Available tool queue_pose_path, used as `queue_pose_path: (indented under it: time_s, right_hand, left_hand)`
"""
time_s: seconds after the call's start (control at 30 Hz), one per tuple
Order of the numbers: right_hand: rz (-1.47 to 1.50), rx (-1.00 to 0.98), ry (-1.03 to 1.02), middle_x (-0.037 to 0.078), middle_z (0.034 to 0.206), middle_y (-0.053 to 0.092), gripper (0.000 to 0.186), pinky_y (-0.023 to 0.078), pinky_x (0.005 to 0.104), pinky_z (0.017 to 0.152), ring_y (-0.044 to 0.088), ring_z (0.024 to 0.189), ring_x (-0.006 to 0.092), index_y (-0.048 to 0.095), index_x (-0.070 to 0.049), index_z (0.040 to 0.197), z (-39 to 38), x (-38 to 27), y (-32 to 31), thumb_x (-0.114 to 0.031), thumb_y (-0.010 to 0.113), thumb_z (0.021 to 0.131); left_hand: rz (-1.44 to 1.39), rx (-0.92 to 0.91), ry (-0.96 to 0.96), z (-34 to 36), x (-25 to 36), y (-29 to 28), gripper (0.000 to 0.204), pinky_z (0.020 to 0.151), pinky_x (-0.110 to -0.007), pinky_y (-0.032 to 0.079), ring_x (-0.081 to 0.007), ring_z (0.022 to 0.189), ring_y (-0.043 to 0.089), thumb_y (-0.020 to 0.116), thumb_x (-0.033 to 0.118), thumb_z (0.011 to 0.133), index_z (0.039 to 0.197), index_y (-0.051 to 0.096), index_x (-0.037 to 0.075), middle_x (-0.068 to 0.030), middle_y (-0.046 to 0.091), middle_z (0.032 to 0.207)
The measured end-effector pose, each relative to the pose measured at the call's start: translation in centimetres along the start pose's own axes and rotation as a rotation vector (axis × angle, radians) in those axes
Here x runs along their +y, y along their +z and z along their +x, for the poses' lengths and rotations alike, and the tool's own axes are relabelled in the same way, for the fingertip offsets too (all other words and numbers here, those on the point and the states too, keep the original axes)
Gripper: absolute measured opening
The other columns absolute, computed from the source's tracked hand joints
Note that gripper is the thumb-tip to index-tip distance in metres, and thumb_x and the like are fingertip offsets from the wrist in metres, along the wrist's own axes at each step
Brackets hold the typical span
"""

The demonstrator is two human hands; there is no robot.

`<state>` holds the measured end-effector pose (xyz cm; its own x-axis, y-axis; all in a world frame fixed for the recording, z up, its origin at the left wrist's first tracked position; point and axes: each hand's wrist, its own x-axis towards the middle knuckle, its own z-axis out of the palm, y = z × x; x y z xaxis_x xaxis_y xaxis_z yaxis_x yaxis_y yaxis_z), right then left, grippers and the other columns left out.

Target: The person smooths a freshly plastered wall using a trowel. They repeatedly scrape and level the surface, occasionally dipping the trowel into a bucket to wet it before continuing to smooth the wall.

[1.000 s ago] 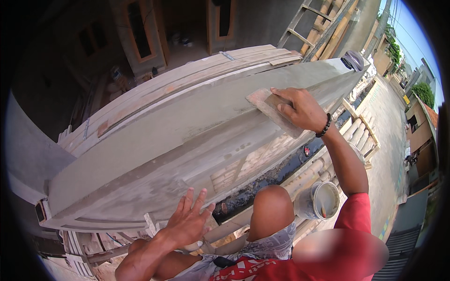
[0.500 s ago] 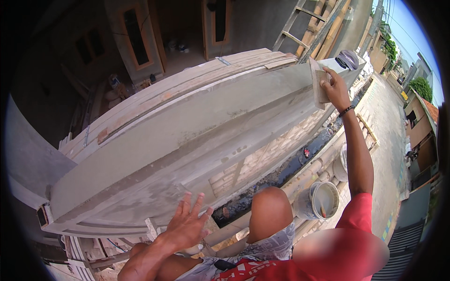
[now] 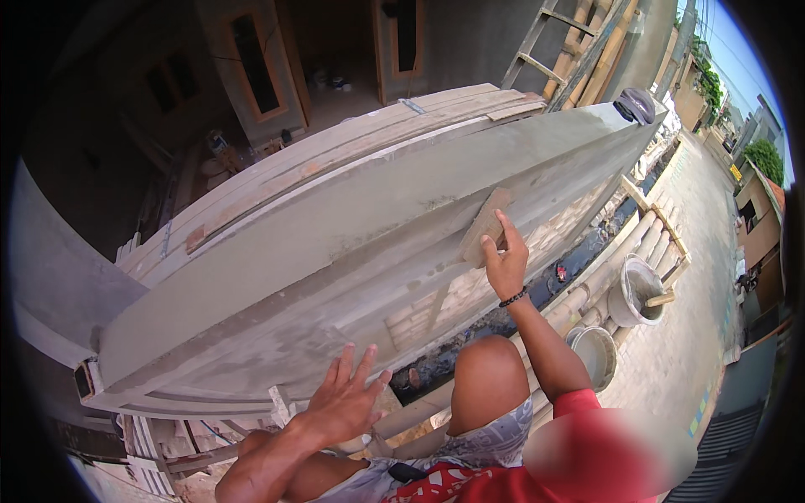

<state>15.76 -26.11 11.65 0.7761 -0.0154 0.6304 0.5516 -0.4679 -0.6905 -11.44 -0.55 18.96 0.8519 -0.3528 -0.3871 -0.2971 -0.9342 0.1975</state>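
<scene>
A long grey concrete ledge (image 3: 335,197) with a stepped front face runs diagonally across the view, its surface smooth and damp in patches. My right hand (image 3: 507,261) grips a flat wooden plastering float (image 3: 486,222), which lies against the stepped face around the middle of the ledge. The float's handle is hidden by my fingers. Lower down, my left hand (image 3: 344,401) is open with its fingers spread, close to the lower part of the face. It holds nothing; whether it touches the surface I cannot tell.
Two buckets, one with a wooden-handled tool (image 3: 661,298), stand on bamboo poles (image 3: 579,293) at my right. Below runs a dark ditch (image 3: 503,314). A dark cap-like item (image 3: 636,106) lies at the ledge's far end, near a ladder (image 3: 537,42). Boards (image 3: 335,147) line the back.
My right hand has brought the float from the far right end of the ledge leftward and nearer, down onto the stepped face. My left hand stays about where it was.
</scene>
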Motion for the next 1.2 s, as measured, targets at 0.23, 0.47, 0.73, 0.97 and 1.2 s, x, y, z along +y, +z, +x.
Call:
queue_pose_path:
  time_s: [0.23,0.47,0.73,0.97,1.2]
  right_hand:
    - [0.285,0.108,0.143,0.012,0.108,0.066,0.051,0.049,0.0291,0.08,0.06,0.093,0.0145,0.055,0.0,0.134,2.7,-3.2,-2.4,-0.005,0.065,0.085]
    - [-0.067,-0.175,-0.103,0.016,0.104,0.064,0.05,0.049,0.0324,0.074,0.059,0.083,0.022,0.057,-0.002,0.133,-1.8,-3.0,-0.1,-0.004,0.065,0.084]
    - [0.162,0.094,-0.136,0.018,0.102,0.062,0.051,0.05,0.0379,0.075,0.058,0.078,0.0302,0.058,-0.003,0.132,3.5,-7.1,-0.6,-0.004,0.066,0.081]
    - [-0.107,-0.247,-0.163,0.018,0.102,0.061,0.051,0.05,0.0374,0.069,0.058,0.076,0.0294,0.057,-0.005,0.133,-3.0,-2.0,-2.0,-0.002,0.064,0.083]
    - [0.118,0.019,-0.122,0.016,0.096,0.059,0.054,0.048,0.0385,0.072,0.058,0.081,0.0295,0.056,-0.006,0.135,4.4,-6.9,-0.6,-0.004,0.066,0.081]
  left_hand:
    - [-0.017,-0.022,0.019,0.1,0.3,-0.4,0.066,0.117,-0.057,0.017,-0.0534,0.145,0.006,0.058,0.043,0.094,0.148,0.04,0.009,-0.0263,0.012,0.16]
    - [-0.014,-0.039,0.025,1.0,0.3,-0.7,0.067,0.118,-0.057,0.016,-0.0531,0.145,0.006,0.058,0.044,0.094,0.149,0.039,0.009,-0.0264,0.011,0.16]
    - [-0.007,-0.047,0.023,0.7,0.1,-0.2,0.066,0.117,-0.056,0.017,-0.053,0.145,0.008,0.058,0.041,0.095,0.149,0.039,0.009,-0.0264,0.012,0.16]
    - [-0.024,-0.027,0.034,1.3,0.1,-0.7,0.066,0.117,-0.056,0.018,-0.0519,0.145,0.01,0.06,0.041,0.094,0.148,0.04,0.009,-0.0266,0.014,0.159]
    - [-0.074,0.155,-0.032,1.0,-0.7,-1.2,0.068,0.118,-0.056,0.016,-0.0489,0.146,0.009,0.066,0.036,0.091,0.147,0.041,0.008,-0.0265,0.013,0.159]
